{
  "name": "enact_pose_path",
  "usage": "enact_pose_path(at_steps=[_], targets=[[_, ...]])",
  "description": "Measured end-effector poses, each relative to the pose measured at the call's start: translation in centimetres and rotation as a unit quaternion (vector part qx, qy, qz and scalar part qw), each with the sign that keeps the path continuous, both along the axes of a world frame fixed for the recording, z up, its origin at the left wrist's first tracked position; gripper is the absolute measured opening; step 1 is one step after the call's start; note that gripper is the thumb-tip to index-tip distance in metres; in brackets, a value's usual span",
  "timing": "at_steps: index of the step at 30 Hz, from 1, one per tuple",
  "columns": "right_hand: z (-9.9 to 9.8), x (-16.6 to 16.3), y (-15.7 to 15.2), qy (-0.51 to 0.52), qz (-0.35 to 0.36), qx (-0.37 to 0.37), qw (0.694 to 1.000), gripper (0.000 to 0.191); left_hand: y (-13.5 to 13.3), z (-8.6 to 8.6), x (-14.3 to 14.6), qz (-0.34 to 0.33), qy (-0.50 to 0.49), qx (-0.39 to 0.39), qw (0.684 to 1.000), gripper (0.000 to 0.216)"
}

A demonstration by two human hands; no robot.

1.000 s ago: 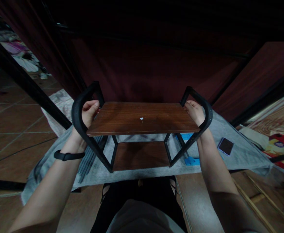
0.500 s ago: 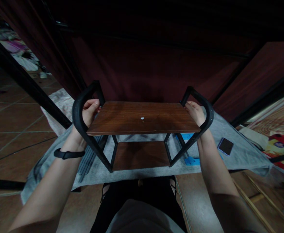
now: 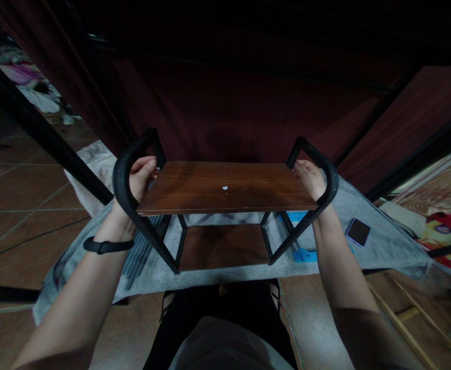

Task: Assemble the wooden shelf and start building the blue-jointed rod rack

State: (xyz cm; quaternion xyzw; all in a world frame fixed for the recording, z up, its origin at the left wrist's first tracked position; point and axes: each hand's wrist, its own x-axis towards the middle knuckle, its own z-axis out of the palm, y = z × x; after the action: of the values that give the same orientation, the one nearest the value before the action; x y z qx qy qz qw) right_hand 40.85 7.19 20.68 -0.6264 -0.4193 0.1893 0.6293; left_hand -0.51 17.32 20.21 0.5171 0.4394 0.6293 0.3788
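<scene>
A small two-tier rack with a black tubular metal frame (image 3: 328, 180) stands upright in front of me. Its upper brown wood-grain shelf (image 3: 194, 190) bears a small white spot, and a matching lower shelf (image 3: 225, 246) sits beneath. My left hand (image 3: 141, 176) reaches inside the left side loop, fingers pinched together beside the shelf's far left corner. At the far right corner, my right hand (image 3: 308, 178) is closed in the same way through the right loop. Whatever is between the fingertips is too small or hidden to make out.
A grey cloth (image 3: 383, 252) covers the low surface under the rack. Dark grey tubes (image 3: 144, 249) lie on the left; blue pieces (image 3: 305, 255) and a phone (image 3: 358, 232) are on the right. A dark red panel (image 3: 225, 113) rises behind. A red-yellow package (image 3: 447, 239) is far right.
Almost nothing differs. The rack and my left forearm appear shifted very slightly left, and both hands stay at the same corners.
</scene>
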Motion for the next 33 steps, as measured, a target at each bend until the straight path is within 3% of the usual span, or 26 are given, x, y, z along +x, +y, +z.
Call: enact_pose_path(at_steps=[19,24,33], targets=[[1.2,-0.8,-0.3,-0.065,-0.003,-0.031,0.997,0.032,-0.8,0.6,0.3,0.019,-0.001,-0.015,1.0,0.007],[0.8,-0.7,-0.6,-0.065,0.002,-0.021,0.998,0.036,-0.5,0.4,0.3,-0.003,-0.029,-0.015,0.999,0.005],[0.6,-0.2,-0.6,-0.066,-0.009,-0.041,0.997,0.033,-0.8,0.7,0.4,0.013,0.014,-0.016,1.0,0.006]])
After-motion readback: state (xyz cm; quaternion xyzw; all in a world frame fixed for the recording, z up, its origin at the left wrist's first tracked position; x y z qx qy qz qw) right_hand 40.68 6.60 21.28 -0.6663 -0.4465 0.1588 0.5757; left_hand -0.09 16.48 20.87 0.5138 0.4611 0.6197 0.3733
